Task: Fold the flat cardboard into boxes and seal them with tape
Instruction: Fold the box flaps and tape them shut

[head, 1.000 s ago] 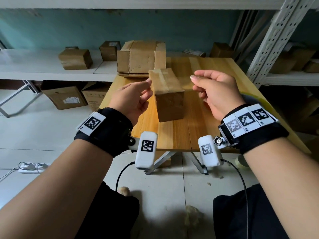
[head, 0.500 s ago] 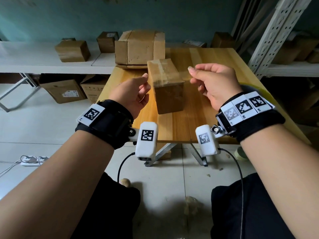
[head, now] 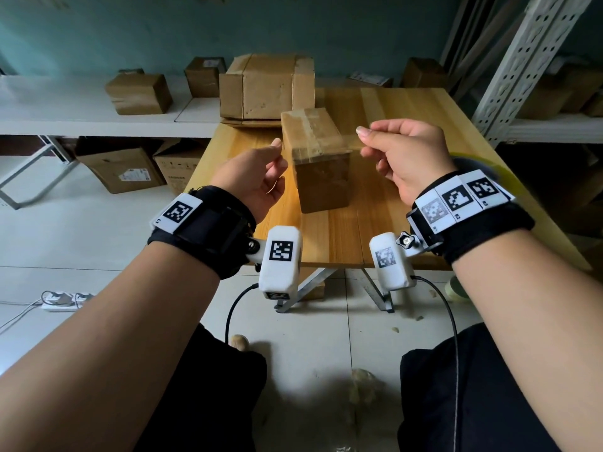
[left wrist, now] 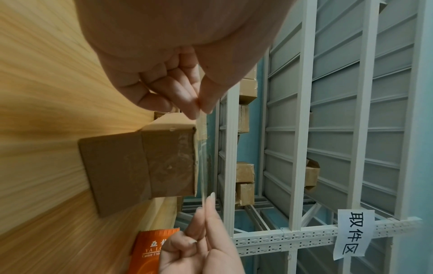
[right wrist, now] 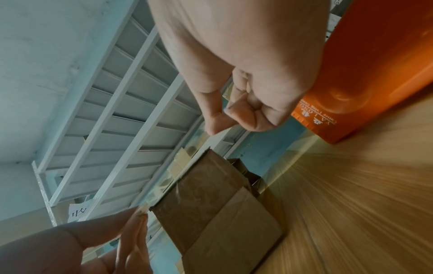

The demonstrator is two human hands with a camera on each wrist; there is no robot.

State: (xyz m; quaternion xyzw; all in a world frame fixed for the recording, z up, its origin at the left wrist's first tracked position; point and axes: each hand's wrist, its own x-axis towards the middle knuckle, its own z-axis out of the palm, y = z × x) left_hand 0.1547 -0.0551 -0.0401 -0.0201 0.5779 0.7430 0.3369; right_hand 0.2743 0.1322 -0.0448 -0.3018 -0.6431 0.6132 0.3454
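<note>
A small brown cardboard box (head: pixel 318 158) stands upright on the wooden table (head: pixel 408 109), its top flaps closed under earlier tape. A strip of clear tape (head: pixel 326 150) stretches across the near top edge of the box, held taut between my hands. My left hand (head: pixel 277 151) pinches the strip's left end just left of the box. My right hand (head: pixel 362 135) pinches the right end, with the other fingers curled. In the left wrist view the tape (left wrist: pixel 202 163) runs from my left hand (left wrist: pixel 199 107) along the box (left wrist: pixel 145 163) top. The right wrist view shows my right hand (right wrist: pixel 222 118) above the box (right wrist: pixel 211 200).
A larger taped box (head: pixel 266 86) sits at the table's far edge. A yellowish tape roll (head: pixel 483 164) lies behind my right wrist, near an orange packet (left wrist: pixel 150 250). Several boxes stand on the white shelf (head: pixel 65 119) to the left. A metal rack (head: pixel 522 60) rises on the right.
Both hands have come down a little, bringing the tape strip closer to the box's near top edge. The box has not moved.
</note>
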